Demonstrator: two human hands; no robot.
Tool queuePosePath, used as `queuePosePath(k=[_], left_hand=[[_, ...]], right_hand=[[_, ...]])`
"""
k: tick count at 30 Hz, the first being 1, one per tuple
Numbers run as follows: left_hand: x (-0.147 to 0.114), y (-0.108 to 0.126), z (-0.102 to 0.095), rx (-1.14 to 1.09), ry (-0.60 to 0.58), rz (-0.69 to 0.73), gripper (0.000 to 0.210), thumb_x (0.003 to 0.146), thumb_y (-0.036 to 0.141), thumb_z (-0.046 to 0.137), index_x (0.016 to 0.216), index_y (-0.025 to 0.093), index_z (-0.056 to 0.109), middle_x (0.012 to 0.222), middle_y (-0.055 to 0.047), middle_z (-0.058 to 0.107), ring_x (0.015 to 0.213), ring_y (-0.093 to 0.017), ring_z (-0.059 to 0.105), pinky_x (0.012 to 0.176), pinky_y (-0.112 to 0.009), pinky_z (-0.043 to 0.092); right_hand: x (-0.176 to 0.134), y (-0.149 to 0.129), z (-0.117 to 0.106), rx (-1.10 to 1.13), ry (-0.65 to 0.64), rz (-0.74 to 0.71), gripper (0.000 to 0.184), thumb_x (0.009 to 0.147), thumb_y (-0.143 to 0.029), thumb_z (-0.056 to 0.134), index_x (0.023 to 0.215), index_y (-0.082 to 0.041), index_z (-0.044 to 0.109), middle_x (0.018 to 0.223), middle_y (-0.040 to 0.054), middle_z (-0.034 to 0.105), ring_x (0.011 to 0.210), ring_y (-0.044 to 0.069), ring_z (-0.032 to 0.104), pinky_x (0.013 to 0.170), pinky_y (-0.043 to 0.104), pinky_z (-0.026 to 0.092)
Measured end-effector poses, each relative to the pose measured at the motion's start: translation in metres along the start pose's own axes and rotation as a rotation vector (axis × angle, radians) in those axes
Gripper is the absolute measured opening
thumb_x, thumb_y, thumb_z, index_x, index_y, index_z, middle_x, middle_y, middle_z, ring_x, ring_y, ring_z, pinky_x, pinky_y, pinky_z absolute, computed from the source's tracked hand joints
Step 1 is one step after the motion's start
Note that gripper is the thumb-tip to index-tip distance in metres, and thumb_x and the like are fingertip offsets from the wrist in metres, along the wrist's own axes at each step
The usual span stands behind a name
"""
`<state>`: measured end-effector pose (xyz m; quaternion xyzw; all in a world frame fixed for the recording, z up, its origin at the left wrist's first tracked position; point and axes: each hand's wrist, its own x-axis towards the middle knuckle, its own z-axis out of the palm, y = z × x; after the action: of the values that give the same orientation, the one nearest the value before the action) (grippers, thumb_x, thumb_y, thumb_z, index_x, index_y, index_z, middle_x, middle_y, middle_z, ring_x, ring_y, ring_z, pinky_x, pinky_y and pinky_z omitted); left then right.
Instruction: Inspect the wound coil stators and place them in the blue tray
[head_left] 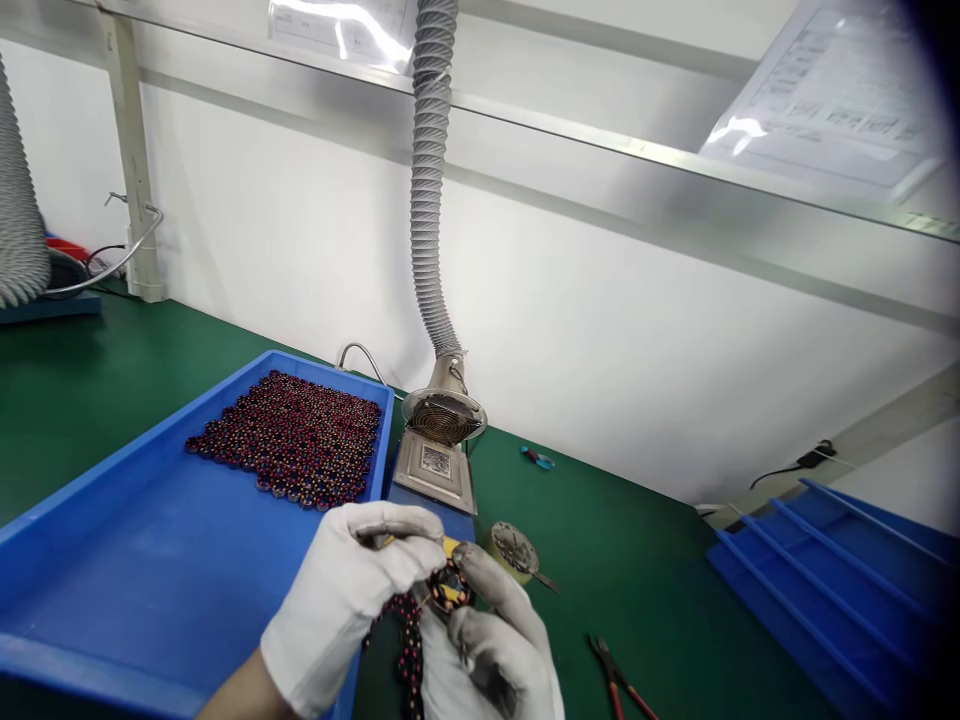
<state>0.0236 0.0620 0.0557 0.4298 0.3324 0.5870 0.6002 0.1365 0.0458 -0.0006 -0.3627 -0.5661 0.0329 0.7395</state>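
Both my hands wear white gloves with greyed fingertips and meet at the tray's near right corner. My right hand (506, 625) is closed, its thumb and fingers pinching a small black ring-shaped part (452, 588) with copper-coloured spots, perhaps a wound coil. Closed too, my left hand (360, 575) has its fingertips against the same part's left side. A bit of yellow (450, 546) shows between the fingertips; its kind is unclear. Below hangs a row of similar dark red-and-black parts (411, 650), partly hidden by the gloves.
A blue tray (187, 560) holds many similar parts (300, 430) packed together. Behind my hands stand a square metal plate device (435, 470) and a grey extraction hose (431, 180). Rightward are a small round tin (514, 548), red-handled pliers (615, 680) and stacked blue trays (832, 590).
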Motion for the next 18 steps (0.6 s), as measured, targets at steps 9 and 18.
queuePosePath(k=[9, 18], left_hand=[[-0.002, 0.012, -0.002, 0.001, -0.065, -0.006, 0.028, 0.061, 0.024, 0.071, 0.088, 0.017, 0.067, 0.083, -0.004, 0.065, 0.07, -0.016, 0.058, 0.06, -0.019, 0.046], [0.006, 0.003, -0.006, -0.273, 0.077, 0.084, 0.02, 0.071, 0.024, 0.073, 0.089, 0.019, 0.064, 0.082, -0.001, 0.066, 0.078, -0.013, 0.061, 0.074, -0.017, 0.048]], right_hand=[[0.001, -0.009, 0.007, -0.088, -0.014, 0.001, 0.03, 0.057, -0.006, 0.077, 0.063, -0.025, 0.054, 0.096, 0.0018, 0.068, 0.086, 0.024, 0.065, 0.068, 0.036, 0.052], [-0.005, -0.011, 0.019, -0.075, 0.111, 0.014, 0.034, 0.058, -0.003, 0.074, 0.06, -0.023, 0.047, 0.091, 0.0037, 0.064, 0.073, 0.017, 0.062, 0.053, 0.026, 0.048]])
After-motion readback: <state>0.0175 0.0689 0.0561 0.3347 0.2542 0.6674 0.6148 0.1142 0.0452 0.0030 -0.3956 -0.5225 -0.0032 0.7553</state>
